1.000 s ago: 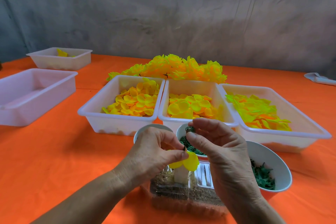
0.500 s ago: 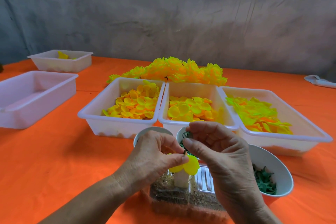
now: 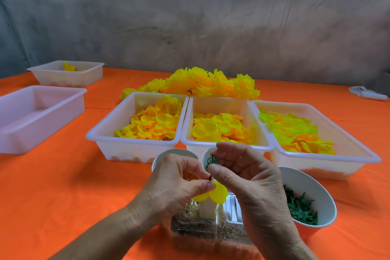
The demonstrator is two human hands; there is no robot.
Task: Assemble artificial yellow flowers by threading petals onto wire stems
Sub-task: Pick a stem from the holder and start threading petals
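A: Landmark = the middle white plastic bin of round yellow petals (image 3: pixel 226 103). What's left of it?

B: Far left, an empty translucent white bin (image 3: pixel 38 112). Behind that, a smaller white tray (image 3: pixel 65 74) with a few yellow scraps inside. Just left of the middle bin, touching rims, a white bin of orange-yellow cupped petals (image 3: pixel 135 133).

A: Behind the landmark?

B: Heap of finished yellow fabric flowers (image 3: pixel 198 83) on the orange tablecloth (image 3: pixel 52 186).

A: Hands?

B: Both in front of the middle bin, near the camera. Left hand (image 3: pixel 171 183) pinches a small yellow petal cluster (image 3: pixel 213 193) between thumb and fingers, clenched on it. A thin dark wire stem tip (image 3: pixel 210 178) pokes up out of the cluster. Right hand (image 3: pixel 251 186) has its fingers curled, thumb tip just beside the stem tip. Can't tell if it's actually gripping the stem or petals.

A: Under the hands?

B: Clear plastic compartment box (image 3: pixel 202 226), contents too blurred to call. Two white cups just in front of the landmark, mostly hidden by the hands.

A: Right side?

B: White bowl of green leaf pieces (image 3: pixel 306 205) right of the hands. Right of the landmark, a white bin of pointed yellow-green petals (image 3: pixel 316 133). Far right, a white object (image 3: pixel 367 94), unclear.
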